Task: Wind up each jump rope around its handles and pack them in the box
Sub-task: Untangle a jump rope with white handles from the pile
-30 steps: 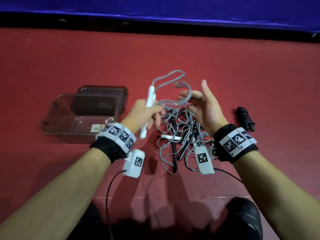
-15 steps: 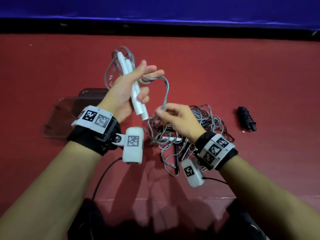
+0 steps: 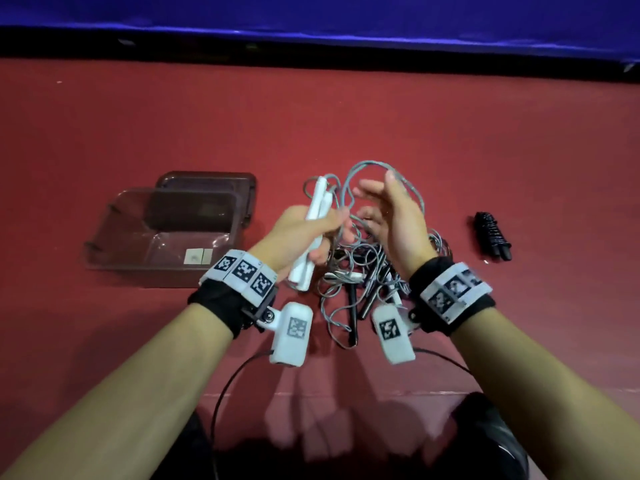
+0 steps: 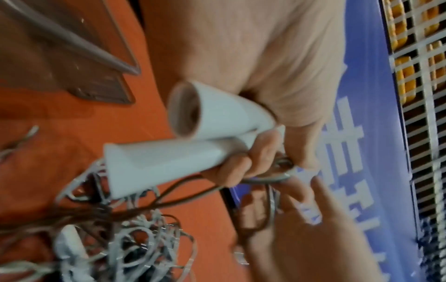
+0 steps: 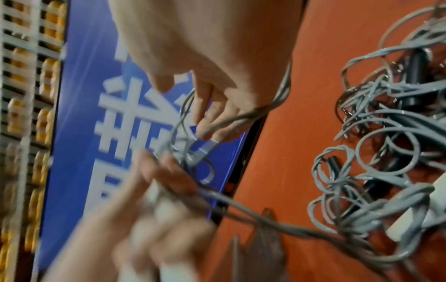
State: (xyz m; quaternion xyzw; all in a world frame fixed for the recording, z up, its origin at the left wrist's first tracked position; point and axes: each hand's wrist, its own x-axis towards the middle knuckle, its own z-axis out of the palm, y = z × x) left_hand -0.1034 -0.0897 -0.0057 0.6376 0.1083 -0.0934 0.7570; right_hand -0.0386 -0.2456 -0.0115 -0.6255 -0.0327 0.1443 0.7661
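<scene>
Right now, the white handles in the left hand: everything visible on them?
The white handles are two smooth, plastic-looking tubes with flared hollow ends, held side by side and tilted above the red mat. The left hand grips their middles. Grey rope loops from their far ends toward the right hand, with a strand trailing to the tangle below.

Large white characters stand on the blue banner (image 5: pixel 101 118) — cropped and blurred, none readable.
</scene>
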